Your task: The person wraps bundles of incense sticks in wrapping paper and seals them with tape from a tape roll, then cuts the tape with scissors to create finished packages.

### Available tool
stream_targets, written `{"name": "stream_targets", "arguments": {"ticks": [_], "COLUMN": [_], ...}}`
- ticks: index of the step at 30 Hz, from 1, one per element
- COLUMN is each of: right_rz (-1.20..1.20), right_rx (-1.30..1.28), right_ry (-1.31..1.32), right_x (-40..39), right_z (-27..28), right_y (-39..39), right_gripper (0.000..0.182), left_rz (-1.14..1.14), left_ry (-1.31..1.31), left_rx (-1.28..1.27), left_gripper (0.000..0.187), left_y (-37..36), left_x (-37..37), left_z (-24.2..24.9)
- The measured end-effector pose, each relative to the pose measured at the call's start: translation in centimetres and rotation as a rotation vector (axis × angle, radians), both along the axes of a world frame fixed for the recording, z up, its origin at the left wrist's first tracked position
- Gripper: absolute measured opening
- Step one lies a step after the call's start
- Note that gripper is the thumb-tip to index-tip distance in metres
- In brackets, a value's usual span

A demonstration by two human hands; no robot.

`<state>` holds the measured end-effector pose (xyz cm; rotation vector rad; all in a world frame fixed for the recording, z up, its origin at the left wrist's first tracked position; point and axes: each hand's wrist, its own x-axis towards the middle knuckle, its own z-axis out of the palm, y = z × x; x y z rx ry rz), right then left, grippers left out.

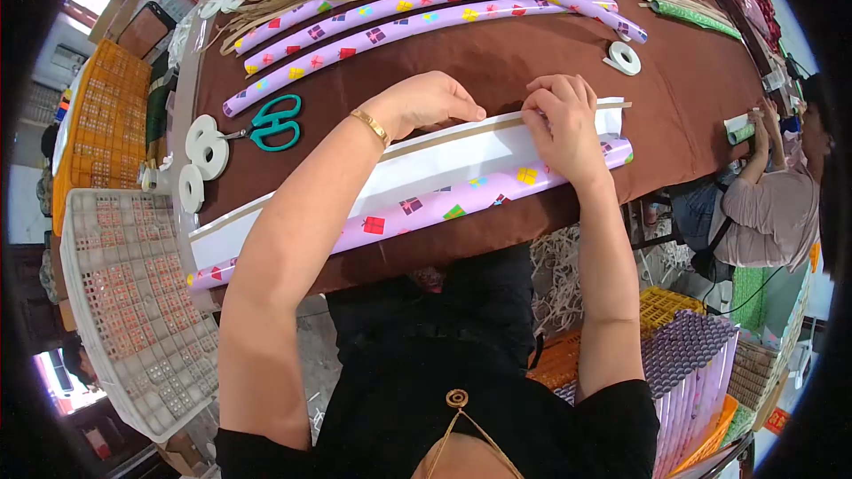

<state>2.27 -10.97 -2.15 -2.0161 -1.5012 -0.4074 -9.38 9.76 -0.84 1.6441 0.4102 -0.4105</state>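
A partly rolled sheet of lilac gift-print paper (373, 224) lies along the table's near edge, its white inner side facing up. A tan strip (444, 138) runs along the sheet's far edge. My left hand (437, 105) is over that edge near the middle, thumb and fingertips pinched together; what is between them is too small to make out. Farther right, my right hand (564, 121) rests on the paper's far edge with bent fingers pressed on it. Behind my hands lie several finished lilac rolls (355, 43).
Teal scissors (276, 124) and white tape rolls (209, 153) lie on the brown-covered table (683, 106) at left. Another tape roll (624, 58) is behind my right hand. A co-worker (772, 204) sits at right. Crates (142, 302) stand at left.
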Motion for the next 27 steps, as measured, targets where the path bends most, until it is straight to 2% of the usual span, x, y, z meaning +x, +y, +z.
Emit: {"name": "stream_targets", "arguments": {"ticks": [8, 13, 15, 19, 27], "right_rz": [-0.009, 0.004, 0.0, 0.007, -0.004], "right_rx": [0.003, 0.028, 0.019, 0.024, 0.007], "right_ry": [0.044, -0.014, 0.01, -0.014, 0.009], "right_x": [0.0, 0.0, -0.2, -0.1, -0.2], "right_z": [-0.3, -0.2, 0.1, -0.2, 0.1], "right_y": [0.0, 0.0, 0.0, 0.0, 0.0], "right_gripper": [0.002, 0.007, 0.005, 0.007, 0.005], "left_rz": [-0.003, -0.018, 0.094, 0.121, 0.068], "left_ry": [-0.037, -0.052, 0.07, 0.046, 0.068], "left_rx": [0.085, 0.116, -0.068, -0.112, 0.126], "left_gripper": [0.023, 0.028, 0.032, 0.034, 0.028], "left_y": [0.6, 1.5, 2.0, 2.1, 1.4], "left_x": [-2.4, -4.0, -4.6, -4.7, -4.0], "left_z": [0.1, 0.2, 0.7, 0.3, 1.0]}}
